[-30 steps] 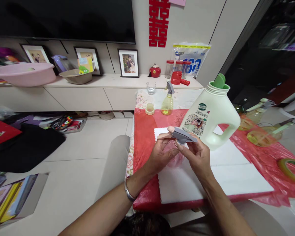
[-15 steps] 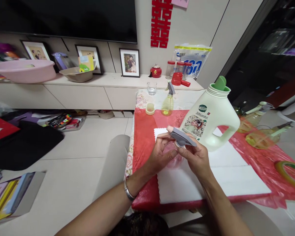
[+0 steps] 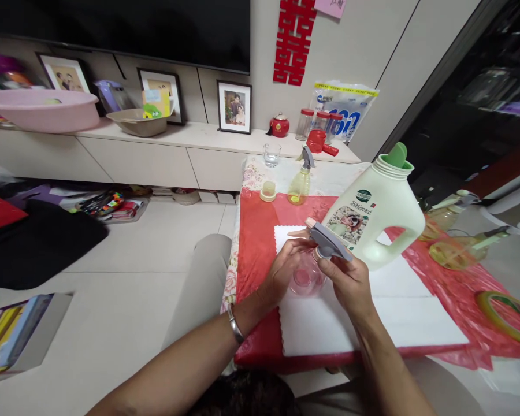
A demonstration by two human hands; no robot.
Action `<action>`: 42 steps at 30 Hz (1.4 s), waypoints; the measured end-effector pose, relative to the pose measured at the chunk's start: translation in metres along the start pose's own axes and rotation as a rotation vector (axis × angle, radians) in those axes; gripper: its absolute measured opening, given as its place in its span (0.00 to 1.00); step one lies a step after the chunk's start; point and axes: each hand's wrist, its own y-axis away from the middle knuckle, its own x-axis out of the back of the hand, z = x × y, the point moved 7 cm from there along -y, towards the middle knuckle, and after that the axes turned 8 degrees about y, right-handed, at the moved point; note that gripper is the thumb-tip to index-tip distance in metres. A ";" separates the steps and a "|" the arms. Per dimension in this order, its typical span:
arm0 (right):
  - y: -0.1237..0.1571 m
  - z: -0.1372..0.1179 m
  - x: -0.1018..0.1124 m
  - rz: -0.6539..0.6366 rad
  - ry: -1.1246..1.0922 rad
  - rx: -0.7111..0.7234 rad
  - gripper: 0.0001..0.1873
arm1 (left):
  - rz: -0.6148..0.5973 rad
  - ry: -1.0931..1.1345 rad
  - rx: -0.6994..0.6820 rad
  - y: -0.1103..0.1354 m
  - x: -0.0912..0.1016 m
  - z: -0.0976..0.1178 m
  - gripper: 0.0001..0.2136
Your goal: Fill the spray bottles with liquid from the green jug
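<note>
My left hand point(image 3: 286, 267) was curled around the small pink spray bottle point(image 3: 304, 278), fingers wrapped about its far side and thumb towards me, holding it upright just above the white cloth point(image 3: 385, 318). My right hand point(image 3: 349, 282) came in from the right with the wrist bent, its fingertips pinched shut on the grey trigger head point(image 3: 327, 242), which sat on the neck of the bottle with its nozzle pointing away to the left. Both forearms reached forward from the bottom of the view and met over the near left part of the bench point(image 3: 260, 352); a silver bangle point(image 3: 234, 325) sat on my left wrist.

The cloth lay on a red plastic sheet point(image 3: 255, 248) that covered the bench. Just behind my hands stood a big white detergent jug point(image 3: 379, 216) with a green spout point(image 3: 397, 156), handle towards my right. Farther back were a yellow spray bottle point(image 3: 300, 184), a yellow cap point(image 3: 267, 191) beside it and a glass point(image 3: 271, 154). A roll of tape point(image 3: 505, 306) lay well off to the right.
</note>
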 end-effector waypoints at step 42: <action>0.055 -0.006 0.319 0.954 0.411 -0.222 0.16 | 0.234 -0.269 0.277 -0.001 0.023 -0.031 0.22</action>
